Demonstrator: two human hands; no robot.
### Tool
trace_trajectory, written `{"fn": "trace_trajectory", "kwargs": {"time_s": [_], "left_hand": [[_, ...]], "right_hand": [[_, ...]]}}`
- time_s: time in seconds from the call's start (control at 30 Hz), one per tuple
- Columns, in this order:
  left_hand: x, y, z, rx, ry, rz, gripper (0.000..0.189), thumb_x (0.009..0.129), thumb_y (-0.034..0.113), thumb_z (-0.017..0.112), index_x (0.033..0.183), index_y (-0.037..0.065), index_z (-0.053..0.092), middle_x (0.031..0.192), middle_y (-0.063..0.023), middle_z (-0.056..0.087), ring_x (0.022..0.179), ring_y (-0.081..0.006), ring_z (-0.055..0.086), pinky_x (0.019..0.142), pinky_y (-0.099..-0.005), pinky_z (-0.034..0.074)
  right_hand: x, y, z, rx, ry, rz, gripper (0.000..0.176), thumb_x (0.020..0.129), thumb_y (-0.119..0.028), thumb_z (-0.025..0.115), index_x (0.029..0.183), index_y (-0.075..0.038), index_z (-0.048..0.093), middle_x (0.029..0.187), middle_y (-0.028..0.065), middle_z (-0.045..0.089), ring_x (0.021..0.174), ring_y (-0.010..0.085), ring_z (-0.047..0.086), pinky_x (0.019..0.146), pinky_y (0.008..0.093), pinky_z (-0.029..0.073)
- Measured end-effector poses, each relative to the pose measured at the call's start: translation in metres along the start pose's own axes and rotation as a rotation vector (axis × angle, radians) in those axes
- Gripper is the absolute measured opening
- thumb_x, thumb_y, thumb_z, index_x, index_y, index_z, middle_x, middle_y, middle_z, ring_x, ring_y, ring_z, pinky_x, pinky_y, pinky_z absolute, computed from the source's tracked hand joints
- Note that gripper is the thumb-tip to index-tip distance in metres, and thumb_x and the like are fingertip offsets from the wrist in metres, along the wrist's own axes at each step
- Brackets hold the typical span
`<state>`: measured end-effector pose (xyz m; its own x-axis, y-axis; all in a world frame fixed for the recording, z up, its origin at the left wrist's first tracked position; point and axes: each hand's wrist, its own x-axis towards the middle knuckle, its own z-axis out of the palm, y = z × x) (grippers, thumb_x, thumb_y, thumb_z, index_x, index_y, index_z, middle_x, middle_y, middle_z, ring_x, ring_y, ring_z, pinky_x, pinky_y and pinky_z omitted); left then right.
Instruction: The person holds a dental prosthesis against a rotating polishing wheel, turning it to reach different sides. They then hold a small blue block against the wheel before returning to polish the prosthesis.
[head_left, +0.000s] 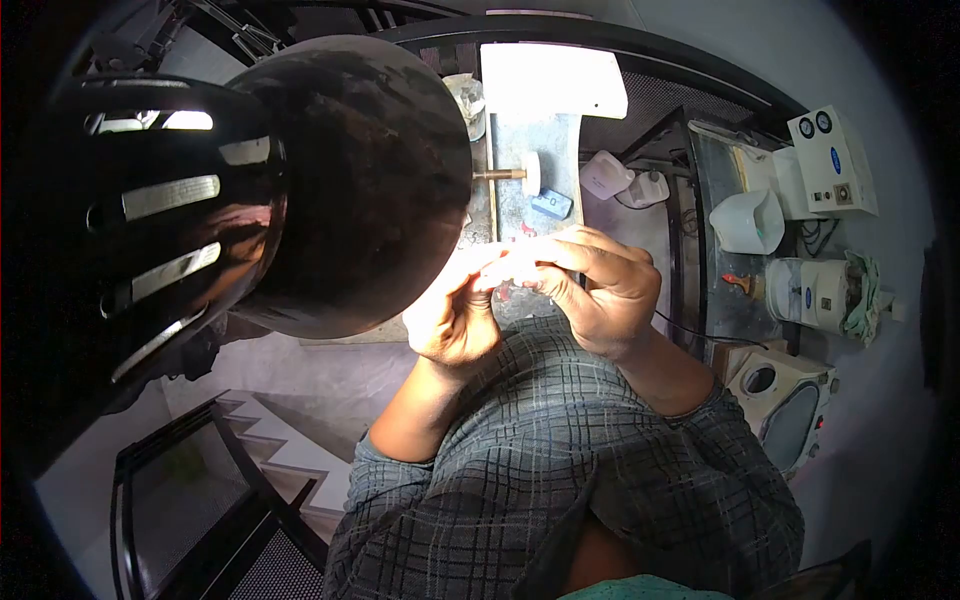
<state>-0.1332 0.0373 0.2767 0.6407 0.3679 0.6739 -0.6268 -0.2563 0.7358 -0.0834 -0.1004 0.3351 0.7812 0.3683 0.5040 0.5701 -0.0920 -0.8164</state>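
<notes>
A large black lamp shade (pixel 340 190) fills the left of the view, its rim just beside the left hand (pixel 450 315). Open bench (pixel 555 145) is seen beyond the hands. The left hand and the right hand (pixel 605 295) are held together, with fingertips pinched on a small pale piece (pixel 505 265) that is washed out by glare.

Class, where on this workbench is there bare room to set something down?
Free: grey bench strip between white buffing wheel and bright white panel; shiny patch beside white plastic jug. Crowded: white bottles, white machines at right.
</notes>
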Motion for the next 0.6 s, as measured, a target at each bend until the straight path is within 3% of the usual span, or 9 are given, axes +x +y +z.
{"fn": "trace_trajectory", "kwargs": {"time_s": [0.13,0.6], "left_hand": [[0.0010,-0.0002,-0.0025,0.023,-0.026,-0.029,0.013,0.088,-0.004,0.053,0.097,-0.012,0.052,0.092,-0.0217,0.063,0.084,-0.0230,0.064,0.077,-0.0307,0.052],[0.0025,0.0031,0.0010,-0.050,-0.004,-0.006,0.012,0.087,-0.004,0.054,0.097,-0.012,0.053,0.091,-0.0219,0.064,0.081,-0.0230,0.065,0.075,-0.0307,0.052]], "right_hand": [[-0.0015,0.0055,-0.0019,-0.015,-0.040,-0.036,0.018,0.075,-0.004,0.071,0.091,0.002,0.066,0.083,0.0122,0.068,0.071,0.0190,0.065,0.063,0.0265,0.051],[-0.0053,0.0086,-0.0067,0.131,-0.086,0.060,0.013,0.077,-0.002,0.067,0.089,0.004,0.066,0.078,0.0143,0.066,0.066,0.0184,0.064,0.060,0.0268,0.049]]}}
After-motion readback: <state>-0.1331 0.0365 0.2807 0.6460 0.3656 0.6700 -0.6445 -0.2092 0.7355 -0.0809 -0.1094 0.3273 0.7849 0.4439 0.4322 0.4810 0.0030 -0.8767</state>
